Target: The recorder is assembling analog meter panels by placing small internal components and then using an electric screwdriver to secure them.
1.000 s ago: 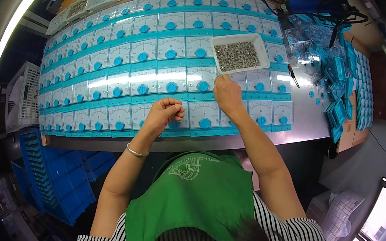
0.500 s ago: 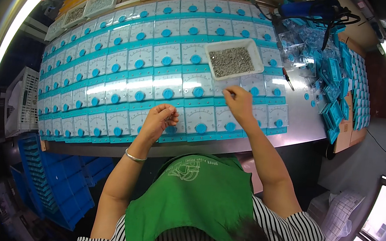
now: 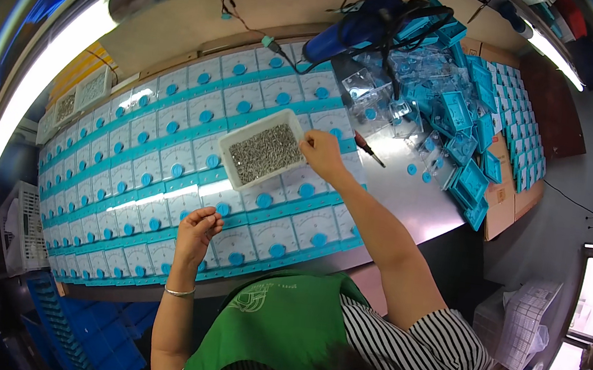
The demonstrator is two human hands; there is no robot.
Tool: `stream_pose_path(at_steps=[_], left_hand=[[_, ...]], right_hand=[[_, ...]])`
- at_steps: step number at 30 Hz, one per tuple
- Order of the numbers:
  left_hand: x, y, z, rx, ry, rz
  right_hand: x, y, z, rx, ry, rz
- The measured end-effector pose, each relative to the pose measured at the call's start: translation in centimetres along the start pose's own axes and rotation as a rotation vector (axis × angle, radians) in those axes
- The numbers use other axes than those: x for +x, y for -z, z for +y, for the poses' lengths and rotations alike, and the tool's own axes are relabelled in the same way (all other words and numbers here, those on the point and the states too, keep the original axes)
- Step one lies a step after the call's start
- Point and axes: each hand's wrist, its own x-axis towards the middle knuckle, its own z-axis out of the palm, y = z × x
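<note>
My right hand is closed at the right rim of a white plastic tray, its fingers seeming to pinch the rim. Small grey metal pieces that look like screws fill the tray, which rests on rows of dial-meter units with white scale faces, turquoise bases and round blue knobs. Closer to the table's front edge, my left hand hovers over the units, fingers curled together; what lies inside them is hidden.
A dark-handled screwdriver lies right of the units on the metal tabletop. Beyond it are piled turquoise housings and clear covers, with a blue cylindrical tool and its cable above. Finished-looking units stand on cardboard at far right.
My view has swung to the right. My right hand has gone from the tray's near side to its right rim. The left hand stays curled over the front units; the tray keeps its place.
</note>
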Motion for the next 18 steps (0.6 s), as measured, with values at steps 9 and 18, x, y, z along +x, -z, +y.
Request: stream_pose_path(at_steps=[9, 18], left_hand=[[1.8, -2.7, -0.3, 0.005, 0.002, 0.128], [2.9, -1.6, 1.6, 0.245, -0.065, 0.273]], right_hand=[[0.6, 11.8, 6.6, 0.059, -0.134, 0.170], [1.1, 13.9, 4.7, -0.538, 0.056, 0.230]])
